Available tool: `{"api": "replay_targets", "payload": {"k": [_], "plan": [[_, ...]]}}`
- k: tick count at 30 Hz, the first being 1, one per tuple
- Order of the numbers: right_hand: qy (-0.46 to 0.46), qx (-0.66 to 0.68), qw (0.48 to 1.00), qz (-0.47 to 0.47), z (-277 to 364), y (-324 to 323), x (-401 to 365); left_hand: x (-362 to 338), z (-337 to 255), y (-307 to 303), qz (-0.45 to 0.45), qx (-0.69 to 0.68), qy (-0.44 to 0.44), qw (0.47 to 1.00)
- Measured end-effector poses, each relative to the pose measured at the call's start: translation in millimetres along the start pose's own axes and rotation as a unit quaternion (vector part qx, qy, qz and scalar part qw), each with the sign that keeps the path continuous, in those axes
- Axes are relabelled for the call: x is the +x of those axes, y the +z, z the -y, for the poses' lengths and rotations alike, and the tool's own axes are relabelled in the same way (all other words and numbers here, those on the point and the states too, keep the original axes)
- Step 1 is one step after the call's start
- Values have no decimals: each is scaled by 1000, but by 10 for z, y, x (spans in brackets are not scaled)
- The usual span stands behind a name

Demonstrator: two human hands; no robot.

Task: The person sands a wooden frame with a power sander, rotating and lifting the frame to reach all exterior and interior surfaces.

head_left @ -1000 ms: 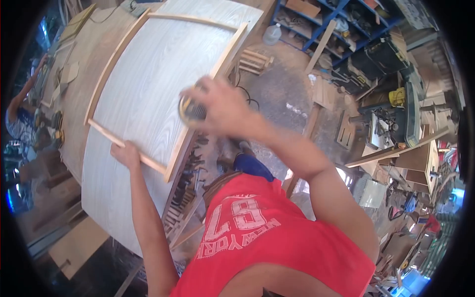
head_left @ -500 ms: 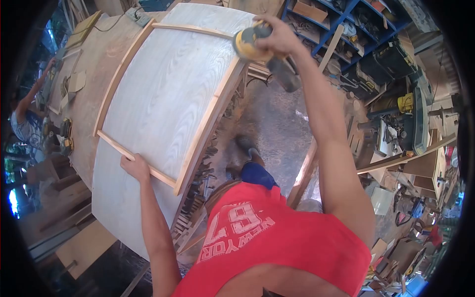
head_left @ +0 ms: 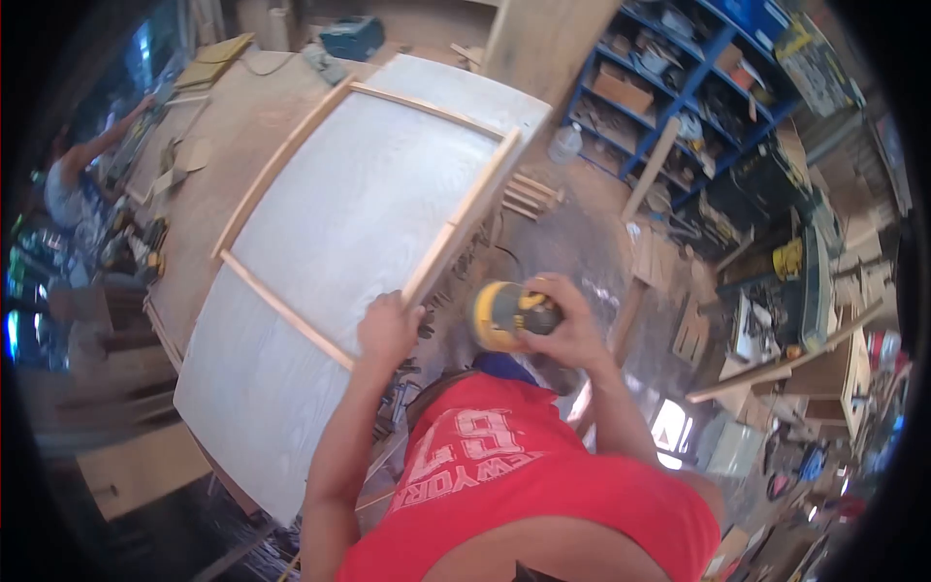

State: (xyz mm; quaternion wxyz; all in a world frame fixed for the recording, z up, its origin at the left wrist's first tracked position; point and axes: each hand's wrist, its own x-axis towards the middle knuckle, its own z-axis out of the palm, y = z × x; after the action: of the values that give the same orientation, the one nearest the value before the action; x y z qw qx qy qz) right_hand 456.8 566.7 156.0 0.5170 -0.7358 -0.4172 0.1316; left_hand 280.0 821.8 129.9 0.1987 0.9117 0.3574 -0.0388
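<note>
Right hand (head_left: 572, 330) wrapped round the top of a yellow sander (head_left: 502, 315), fingers closed over its body; sander held in the air just right of the panel's near right corner, clear of the wood, above the person's red shirt (head_left: 524, 485); left hand (head_left: 388, 332) lay on the near right corner of the wooden frame (head_left: 465, 218), fingers together and bent over the rail; whether it gripped or only pressed could not be told through the blur; the two hands near each other, not touching.

Frame of pale strips sat on a large white panel (head_left: 369, 213), four rails making a rectangle; panel lay on a brown workbench (head_left: 208, 184) and overhung its near end; yellow tools (head_left: 150, 247) at the bench's left edge; a blue case (head_left: 351, 37) at the far end.

Another person (head_left: 73, 184) worked at far left, arm stretched over the bench; blue shelving (head_left: 718, 78), crowded with boxes, stood far right; a plastic bottle (head_left: 565, 143) on the floor below it; offcuts and boards littered the floor to the right.
</note>
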Motion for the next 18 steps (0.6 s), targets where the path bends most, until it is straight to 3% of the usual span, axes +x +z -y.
{"api": "replay_targets", "payload": {"k": [4,7,9,10,12,13,18], "plan": [[-4,-153,988,-11,261,-493,-2,66,228,-57,-108,15,44,993],[16,-198,980,-32,284,-760,57,-167,265,-1196,-158,19,-7,987],[3,-192,980,-45,72,-941,168,-209,485,-2162,-176,-61,34,982],[-3,-184,982,-36,93,-996,273,-400,150,-2705,-227,-77,-15,971],[-14,-148,988,-34,211,-1169,582,-427,238,-3455,-276,-30,13,961],[-52,-154,986,-37,168,-1260,744,-528,129,-3762,-264,-11,-22,964],[-210,-172,961,-42,578,-1852,1750,-873,41,-4146,-274,1,-49,961]]}}
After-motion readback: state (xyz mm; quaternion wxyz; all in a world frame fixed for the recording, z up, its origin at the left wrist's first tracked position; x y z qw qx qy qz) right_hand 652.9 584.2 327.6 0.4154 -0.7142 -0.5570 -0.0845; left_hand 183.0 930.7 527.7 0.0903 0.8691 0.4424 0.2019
